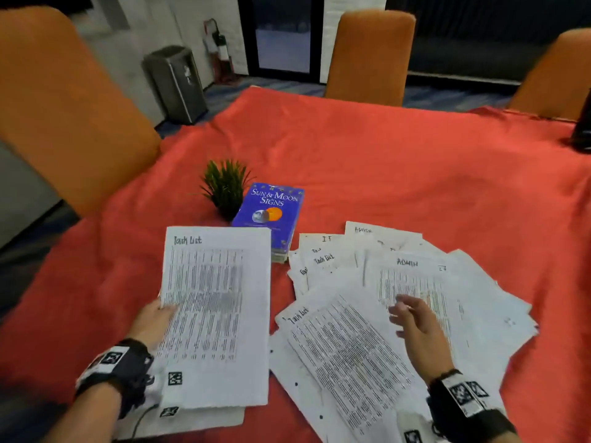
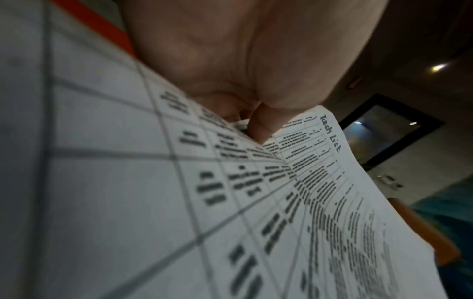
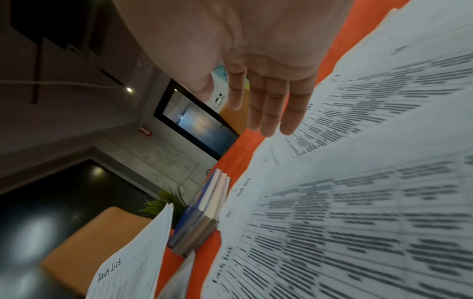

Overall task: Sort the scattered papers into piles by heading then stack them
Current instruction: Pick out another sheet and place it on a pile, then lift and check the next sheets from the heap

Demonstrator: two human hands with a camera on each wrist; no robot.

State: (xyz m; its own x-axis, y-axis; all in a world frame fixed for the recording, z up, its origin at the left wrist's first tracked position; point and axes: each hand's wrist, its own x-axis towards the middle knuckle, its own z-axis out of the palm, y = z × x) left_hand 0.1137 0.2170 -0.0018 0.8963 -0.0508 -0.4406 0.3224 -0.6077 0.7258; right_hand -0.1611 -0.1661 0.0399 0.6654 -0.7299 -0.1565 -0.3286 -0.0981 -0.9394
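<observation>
My left hand [image 1: 156, 318] pinches the left edge of a white "Task List" sheet [image 1: 220, 311], thumb on top, holding it a little above another sheet [image 1: 204, 422] on the red cloth. The left wrist view shows my thumb [image 2: 261, 125] pressed on that "Task List" sheet [image 2: 256, 202]. My right hand [image 1: 415, 324] hovers open, fingers straight, over the scattered papers [image 1: 399, 298]. Among them lie an "ADMIN" sheet [image 1: 412, 282], a tilted "Task List" sheet [image 1: 345, 356] and an "IT" sheet [image 1: 323, 241]. In the right wrist view my straight fingers [image 3: 266, 109] hang above the papers [image 3: 358, 202].
A red cloth [image 1: 383, 161] covers the table. A blue book "Sun & Moon Signs" [image 1: 271, 212] and a small green plant [image 1: 225, 187] sit just beyond the papers. Orange chairs [image 1: 57, 107] stand left and at the far side. A dark object [image 1: 583, 126] sits at the right edge.
</observation>
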